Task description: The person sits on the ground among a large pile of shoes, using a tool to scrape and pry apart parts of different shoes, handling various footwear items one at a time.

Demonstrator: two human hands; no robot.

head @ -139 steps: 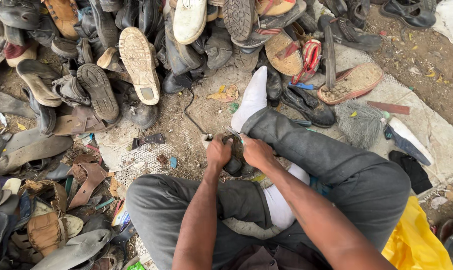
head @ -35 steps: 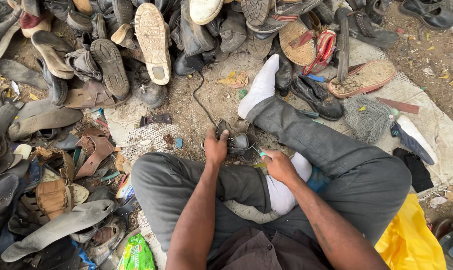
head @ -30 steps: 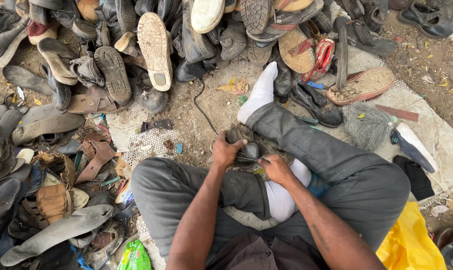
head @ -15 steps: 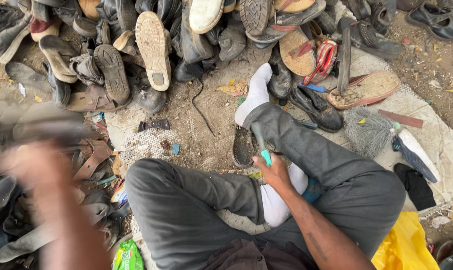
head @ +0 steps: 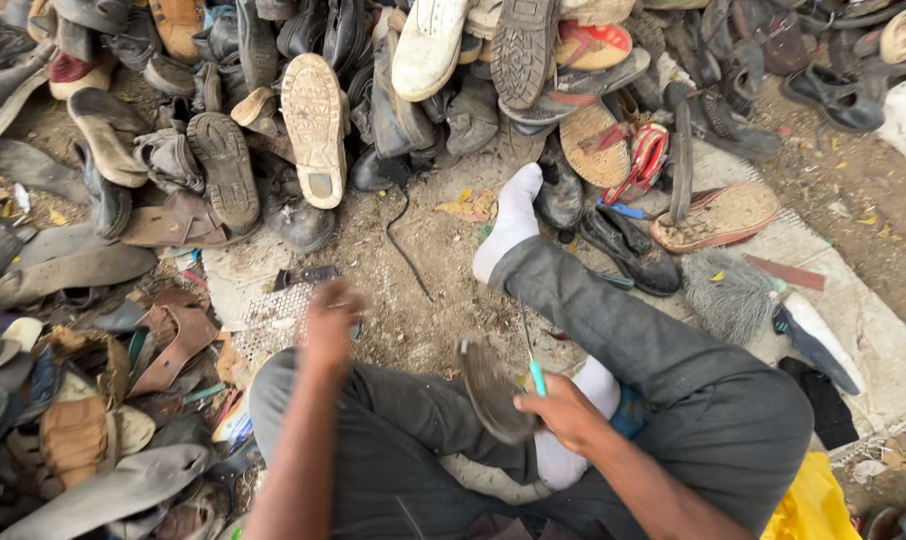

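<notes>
Sitting cross-legged on the dirt ground [head: 413, 300], we are working on a worn dark shoe sole [head: 491, 388] that is resting against our near knee, just left of the white sock [head: 573, 420]. Our right hand [head: 563, 412] is pinching a thin tool with a teal handle [head: 538, 377] — its metal tip is pointing away from us, toward the far pile — and the same fingers are touching the sole's right edge, steadying it on its side. Our left hand [head: 331, 322] is hovering apart from the sole, over the left knee; it is blurred, so we cannot tell whether its fingers are spread or curled, and it is holding nothing we can make out.

We are judging this to be a pause in a repair step, with the tool ready and the sole only half supported. The next move is probably calling for the left hand to come across and brace the sole, so the tool can bite without it slipping.

The sole is looking oval, grey-brown and dusty, its rim scuffed and thin — blurred in this view, so finer wear is hard to read. Beyond our outstretched leg [head: 593, 320], a heap of old shoes and sandals [head: 313, 130] is crowding the far side.
</notes>
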